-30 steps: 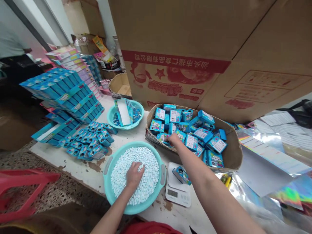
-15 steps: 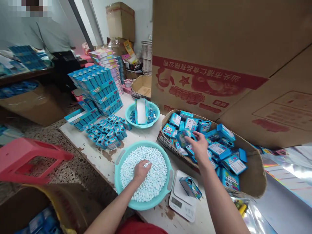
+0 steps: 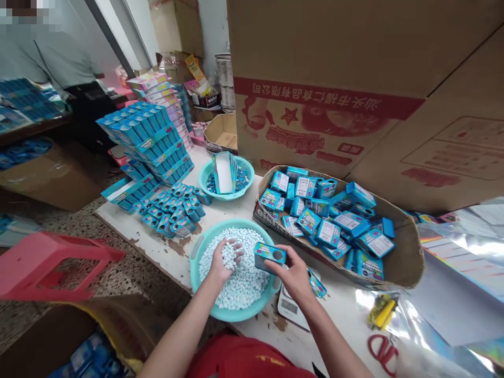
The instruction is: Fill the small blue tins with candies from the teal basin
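Observation:
My left hand (image 3: 223,259) is cupped, palm up, round a heap of small pale-blue candies above the teal basin (image 3: 197,252) full of them. My right hand (image 3: 293,270) grips a small blue box (image 3: 269,255) over the basin's right rim, a hand's width from the left hand. Under my right wrist a white scale (image 3: 289,310) carries another blue box (image 3: 317,283). A shallow cardboard tray (image 3: 405,262) to the right is heaped with several of the same blue boxes (image 3: 326,220).
Filled blue boxes (image 3: 173,210) lie in rows on the white table (image 3: 157,247) beside stacked blue cartons (image 3: 149,142). A small teal bowl (image 3: 244,190) stands behind. Big cardboard boxes (image 3: 354,79) wall the back. Red scissors (image 3: 380,349), a red stool (image 3: 51,260), a person (image 3: 51,58) far left.
My right hand has brought a blue box out of the cardboard tray to over the basin. My left hand has risen from the candies with a scoop of them.

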### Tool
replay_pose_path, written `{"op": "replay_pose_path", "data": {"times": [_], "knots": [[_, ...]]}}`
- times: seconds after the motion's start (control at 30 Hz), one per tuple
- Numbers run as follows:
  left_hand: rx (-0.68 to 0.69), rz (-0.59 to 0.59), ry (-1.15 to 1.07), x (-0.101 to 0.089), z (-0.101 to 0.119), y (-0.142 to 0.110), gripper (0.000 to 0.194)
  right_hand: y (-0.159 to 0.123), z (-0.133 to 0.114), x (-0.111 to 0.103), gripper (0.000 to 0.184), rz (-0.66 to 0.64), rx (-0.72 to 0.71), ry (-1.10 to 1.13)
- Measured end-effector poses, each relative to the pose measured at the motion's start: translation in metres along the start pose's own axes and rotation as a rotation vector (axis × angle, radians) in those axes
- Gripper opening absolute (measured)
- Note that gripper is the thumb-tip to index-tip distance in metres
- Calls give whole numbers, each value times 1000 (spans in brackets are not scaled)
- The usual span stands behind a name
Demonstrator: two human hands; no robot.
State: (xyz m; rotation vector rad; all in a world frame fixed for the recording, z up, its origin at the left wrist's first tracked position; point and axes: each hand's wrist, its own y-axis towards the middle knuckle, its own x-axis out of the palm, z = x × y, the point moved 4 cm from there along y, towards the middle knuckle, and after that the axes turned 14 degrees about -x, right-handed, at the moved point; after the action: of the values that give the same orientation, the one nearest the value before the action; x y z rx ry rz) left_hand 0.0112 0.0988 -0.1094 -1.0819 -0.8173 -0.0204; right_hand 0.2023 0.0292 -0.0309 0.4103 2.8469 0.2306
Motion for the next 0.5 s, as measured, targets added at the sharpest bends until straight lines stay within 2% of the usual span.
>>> {"op": "replay_pose_path", "data": {"times": [0.07,0.13,0.2,0.27,0.37,0.5], "knots": [[-15,46,0,1,1,-3,15,0,2,10,39,-77,-21,-41],[5,37,5,5,3,-6,15,0,5,18,36,-98,-39,-108],[26,-4,18,10,3,-9,16,-1,8,25,36,-48,-8,-118],[1,-28,33,13,-2,-11,16,-3,13,33,38,44,71,-38],[-43,-3,41,13,-12,-7,16,-9,18,52,41,98,152,117],[-29,106,107,3,-14,1,18,-13,16,75,46,-110,146,294]]}}
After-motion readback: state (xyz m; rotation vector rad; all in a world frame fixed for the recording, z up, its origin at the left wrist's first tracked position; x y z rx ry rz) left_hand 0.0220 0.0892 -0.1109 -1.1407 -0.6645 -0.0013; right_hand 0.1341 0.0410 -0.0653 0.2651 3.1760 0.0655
